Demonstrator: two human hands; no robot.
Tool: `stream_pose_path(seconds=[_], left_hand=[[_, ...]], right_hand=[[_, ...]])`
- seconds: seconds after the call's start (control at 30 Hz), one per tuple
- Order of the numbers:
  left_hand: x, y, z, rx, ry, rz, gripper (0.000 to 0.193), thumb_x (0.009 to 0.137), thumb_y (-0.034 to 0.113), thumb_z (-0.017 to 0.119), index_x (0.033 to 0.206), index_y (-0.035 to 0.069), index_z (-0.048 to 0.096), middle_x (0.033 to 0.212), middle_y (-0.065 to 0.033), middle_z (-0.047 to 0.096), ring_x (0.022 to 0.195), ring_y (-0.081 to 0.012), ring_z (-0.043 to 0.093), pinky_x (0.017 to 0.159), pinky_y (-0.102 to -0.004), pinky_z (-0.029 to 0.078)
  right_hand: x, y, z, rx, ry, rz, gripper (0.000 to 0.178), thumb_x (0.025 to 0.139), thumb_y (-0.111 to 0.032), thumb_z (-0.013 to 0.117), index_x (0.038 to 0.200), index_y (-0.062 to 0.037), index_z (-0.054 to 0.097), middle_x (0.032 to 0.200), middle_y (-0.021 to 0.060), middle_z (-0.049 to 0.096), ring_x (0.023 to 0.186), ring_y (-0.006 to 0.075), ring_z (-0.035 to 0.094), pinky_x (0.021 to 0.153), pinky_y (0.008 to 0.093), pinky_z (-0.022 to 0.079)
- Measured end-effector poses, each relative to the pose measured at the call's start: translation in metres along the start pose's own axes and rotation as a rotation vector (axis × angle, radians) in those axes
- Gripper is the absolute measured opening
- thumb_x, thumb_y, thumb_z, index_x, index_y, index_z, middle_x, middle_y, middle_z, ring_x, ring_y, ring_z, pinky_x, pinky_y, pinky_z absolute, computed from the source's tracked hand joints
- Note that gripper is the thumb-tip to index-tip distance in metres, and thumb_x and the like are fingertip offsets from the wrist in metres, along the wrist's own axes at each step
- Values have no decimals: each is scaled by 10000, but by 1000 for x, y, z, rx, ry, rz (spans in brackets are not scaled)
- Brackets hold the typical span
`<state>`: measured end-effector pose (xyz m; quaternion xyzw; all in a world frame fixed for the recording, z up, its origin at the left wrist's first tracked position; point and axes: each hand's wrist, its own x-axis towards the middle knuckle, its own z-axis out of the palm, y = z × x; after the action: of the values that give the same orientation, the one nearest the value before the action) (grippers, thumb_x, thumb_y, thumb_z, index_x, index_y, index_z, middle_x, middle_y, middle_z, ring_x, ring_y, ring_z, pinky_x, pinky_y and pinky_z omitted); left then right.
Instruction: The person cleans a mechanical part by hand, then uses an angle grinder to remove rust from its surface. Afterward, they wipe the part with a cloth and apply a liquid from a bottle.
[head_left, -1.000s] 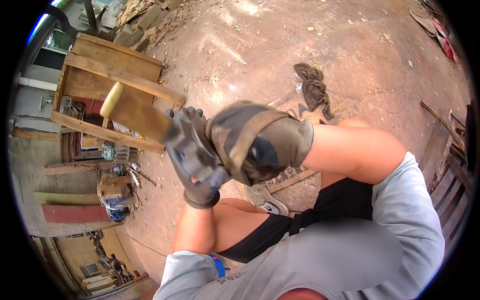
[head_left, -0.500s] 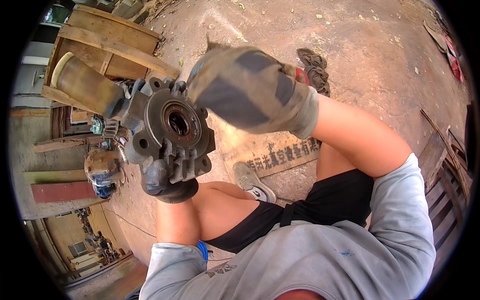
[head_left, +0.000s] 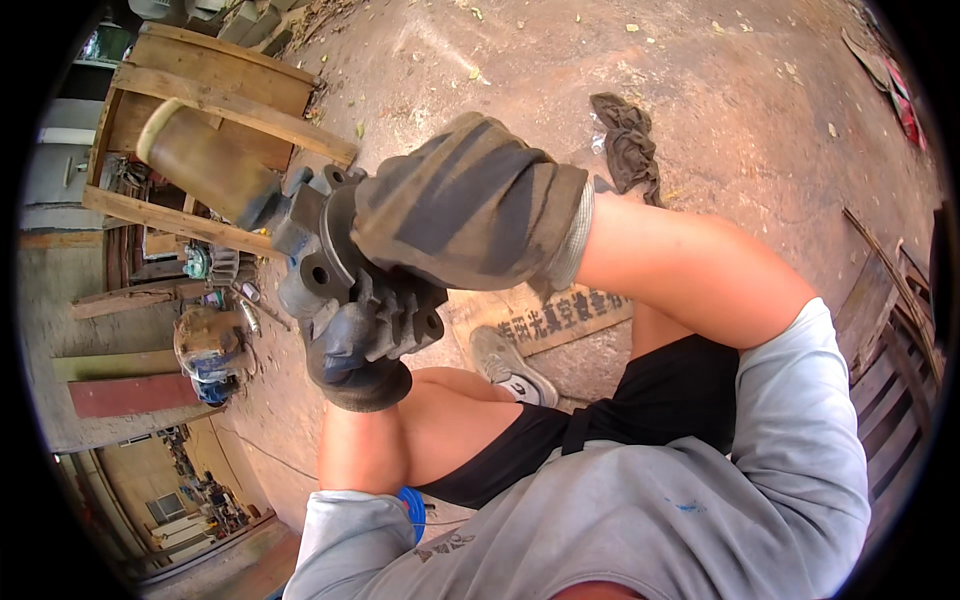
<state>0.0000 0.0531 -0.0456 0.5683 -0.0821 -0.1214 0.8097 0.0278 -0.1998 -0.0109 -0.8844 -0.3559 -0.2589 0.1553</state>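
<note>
A grey finned cast-metal housing with bolt-hole lugs is held up in front of me, left of my body. My left hand, in a dark work glove, grips it from below. My right hand, in a brown glove with dark stripes, lies closed against the housing's round face and covers its bore. The right fingertips are hidden, and I cannot make out whether they hold anything. From the housing's upper left side juts a yellowish-brown cylinder with a pale rim.
Wooden crate boards stand behind the housing. A rusty, blue-stained machine part lies at the left. On the concrete floor are a dark crumpled rag and a printed board beside my shoe. Slatted wood is at the right.
My right hand has moved down and left onto the housing's face, hiding the bore that was visible before. The housing has turned and shifted slightly to the right with my left hand.
</note>
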Motion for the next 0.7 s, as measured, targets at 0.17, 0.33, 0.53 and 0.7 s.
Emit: stream_pose_path(seconds=[0.17,0.33,0.53,0.7], left_hand=[[11,4,0,256,111,102,683,921,155,818,1522,24,521,1394,-79,652,1214,-213,658,1017,-387,571],[10,-13,-25,205,-1,179,662,955,137,777,1539,23,486,1457,-112,612,1276,-229,632,1078,-412,554],[1,3,3,-48,-44,48,761,930,357,729,1567,29,473,1529,-181,561,1309,-328,646,987,-454,611],[5,25,46,61,50,61,1114,806,568,756,1666,1,334,1630,-300,435,1369,-490,589,1099,-567,563]], right_hand=[[10,-3,32,449,243,81,134,896,-181,664,876,-49,663,773,164,656,690,386,671,602,462,537],[6,10,16,1028,-249,161,164,946,-211,690,930,-47,701,783,92,646,697,294,642,607,415,508],[-3,20,18,1525,-846,298,202,1005,-246,722,995,-46,747,794,6,634,706,185,608,613,358,473],[-44,37,30,969,-113,-42,242,904,-191,737,1076,-22,760,1011,118,711,910,282,676,816,409,559]])
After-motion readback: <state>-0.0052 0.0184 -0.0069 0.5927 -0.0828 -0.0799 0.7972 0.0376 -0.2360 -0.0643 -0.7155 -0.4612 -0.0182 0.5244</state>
